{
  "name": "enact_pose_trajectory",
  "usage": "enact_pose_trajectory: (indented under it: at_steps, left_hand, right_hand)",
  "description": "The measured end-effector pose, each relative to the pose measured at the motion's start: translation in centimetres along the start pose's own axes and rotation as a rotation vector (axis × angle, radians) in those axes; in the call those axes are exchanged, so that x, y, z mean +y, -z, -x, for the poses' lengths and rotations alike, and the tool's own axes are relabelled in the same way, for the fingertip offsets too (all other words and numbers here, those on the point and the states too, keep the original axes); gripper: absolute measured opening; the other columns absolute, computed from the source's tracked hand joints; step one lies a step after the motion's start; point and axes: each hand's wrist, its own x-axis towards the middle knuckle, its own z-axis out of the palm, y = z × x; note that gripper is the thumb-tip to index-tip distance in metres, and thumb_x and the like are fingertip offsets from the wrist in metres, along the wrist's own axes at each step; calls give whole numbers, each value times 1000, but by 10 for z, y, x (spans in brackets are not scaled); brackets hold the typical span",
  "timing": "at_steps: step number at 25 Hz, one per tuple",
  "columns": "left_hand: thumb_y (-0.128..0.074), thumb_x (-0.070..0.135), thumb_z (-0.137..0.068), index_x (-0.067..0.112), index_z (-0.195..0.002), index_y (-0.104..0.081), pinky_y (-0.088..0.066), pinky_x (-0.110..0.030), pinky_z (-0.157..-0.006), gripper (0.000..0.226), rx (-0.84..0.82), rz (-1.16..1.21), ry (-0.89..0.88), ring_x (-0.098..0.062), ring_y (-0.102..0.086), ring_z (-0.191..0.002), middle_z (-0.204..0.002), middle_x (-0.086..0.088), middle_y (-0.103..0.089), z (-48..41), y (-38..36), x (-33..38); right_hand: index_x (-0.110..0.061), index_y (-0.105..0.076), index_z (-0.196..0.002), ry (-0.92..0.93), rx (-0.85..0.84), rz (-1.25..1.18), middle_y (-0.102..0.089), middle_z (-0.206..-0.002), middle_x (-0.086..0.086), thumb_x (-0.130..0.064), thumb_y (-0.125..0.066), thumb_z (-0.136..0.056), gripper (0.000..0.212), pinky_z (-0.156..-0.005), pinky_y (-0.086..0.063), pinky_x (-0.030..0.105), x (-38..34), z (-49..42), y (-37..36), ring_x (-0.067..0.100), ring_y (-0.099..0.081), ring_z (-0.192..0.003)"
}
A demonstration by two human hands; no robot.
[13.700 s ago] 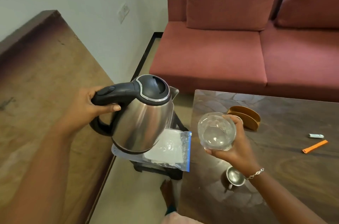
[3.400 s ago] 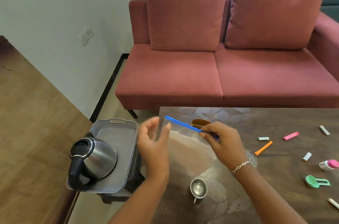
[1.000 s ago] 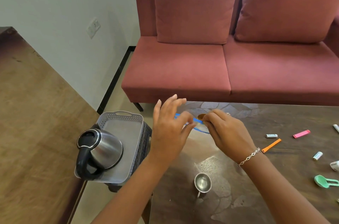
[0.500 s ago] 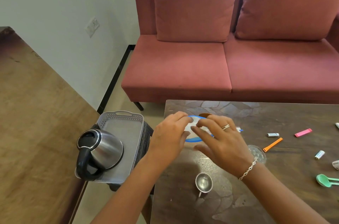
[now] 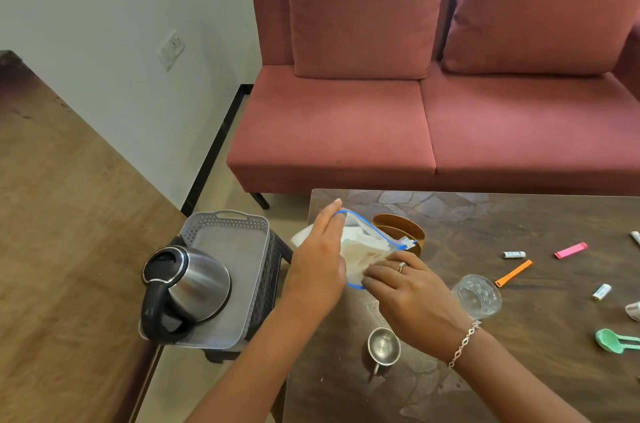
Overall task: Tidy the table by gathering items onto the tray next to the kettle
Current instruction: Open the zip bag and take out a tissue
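Observation:
A clear zip bag (image 5: 367,249) with a blue seal and white paper inside is held above the dark table's (image 5: 485,370) left end. My left hand (image 5: 322,266) grips its left side, and my right hand (image 5: 405,294) pinches its lower right edge. A grey tray (image 5: 239,249) sits on a black stool to the left of the table, with the steel kettle (image 5: 187,287) on its near end. A small steel cup (image 5: 383,348) and a clear glass (image 5: 478,296) rest on the table near my right wrist.
A brown round holder (image 5: 401,232) stands behind the bag. Small items lie scattered at the right: an orange clip (image 5: 513,273), a pink clip (image 5: 570,250), little white tubes (image 5: 514,254) and a green scoop (image 5: 614,341). A red sofa (image 5: 415,110) is beyond, a wooden surface (image 5: 52,232) at left.
The bag lay flattened on the table under both hands; now it is lifted and bunched, its blue seal raised between my hands. My view has shifted slightly.

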Motion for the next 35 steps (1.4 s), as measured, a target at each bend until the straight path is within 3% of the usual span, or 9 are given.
enact_pose_trajectory:
  at_steps: [5,9,11,14,17,20,27,31,35]
  left_hand:
    - [-42,-15,-72,12,-130,-44,-47,-33,-88,64,-5,45,-55,-20,-51,-116,-152,12,-26,6,-9,-3]
    - [-43,-16,-74,12,-136,-39,-34,-23,-106,68,-30,88,-151,-13,-35,-135,-152,7,-28,12,-14,-2]
    - [-44,-15,-76,13,-136,-40,-37,-27,-108,66,-38,108,-177,-15,-37,-134,-151,7,-29,15,-16,-1]
    - [-44,-11,-80,16,-136,-40,-39,-23,-104,63,-40,107,-180,-14,-43,-129,-151,9,-29,18,-18,-2]
    - [-44,-11,-80,19,-137,-40,-38,-17,-100,65,-33,97,-198,-12,-47,-125,-149,9,-32,21,-21,-5]
    - [-46,-10,-79,18,-137,-40,-39,-23,-101,64,-50,94,-137,-15,-46,-126,-149,8,-34,17,-21,-10]
    - [-36,24,-98,8,-108,-59,-44,-40,-90,30,-155,101,31,-22,-55,-106,-121,-6,-55,-4,-10,-19]
    - [-17,86,-67,21,-99,-62,-44,-30,-83,85,-237,201,1,-11,-53,-96,-105,5,-57,-2,2,-26]
    - [-68,36,-76,13,-121,-56,-43,-32,-91,52,-231,20,22,-17,-55,-108,-122,3,-55,-6,0,-37]
  right_hand:
    - [-15,-71,-82,-274,-123,-74,-73,-83,1,-7,-83,-44,41,-56,-51,18,-10,-20,7,15,-65,-56]
    - [-6,-35,-133,-416,-350,-42,-43,-137,13,-2,-49,-86,49,-69,-48,32,-9,-40,1,29,-61,-97]
    - [3,-45,-123,-396,-346,43,-54,-120,19,0,-54,-82,42,-58,-43,29,-7,-45,-4,28,-65,-80]
    - [-6,-68,-66,-384,-297,128,-66,-55,5,-12,-87,-42,31,-36,-39,15,-9,-54,1,12,-60,-40]
    - [-7,-67,-78,-480,-362,79,-71,-71,7,-13,-76,-65,17,-54,-50,20,-8,-57,-5,13,-68,-62]
    - [-12,-69,-61,-418,-358,138,-65,-52,1,-13,-84,-46,21,-35,-40,15,-10,-54,3,11,-60,-41]
    - [-16,-55,-50,-248,-98,172,-55,-47,-2,-4,-55,-61,16,-36,-21,15,-1,-38,30,15,-47,-35]
    - [-13,-65,-65,-401,79,6,-65,-62,2,1,-72,-54,19,-40,-46,25,17,-38,54,27,-59,-51]
    - [-11,-70,-76,-507,315,-78,-71,-68,6,-4,-61,-69,14,-56,-49,30,40,-44,86,29,-64,-60]
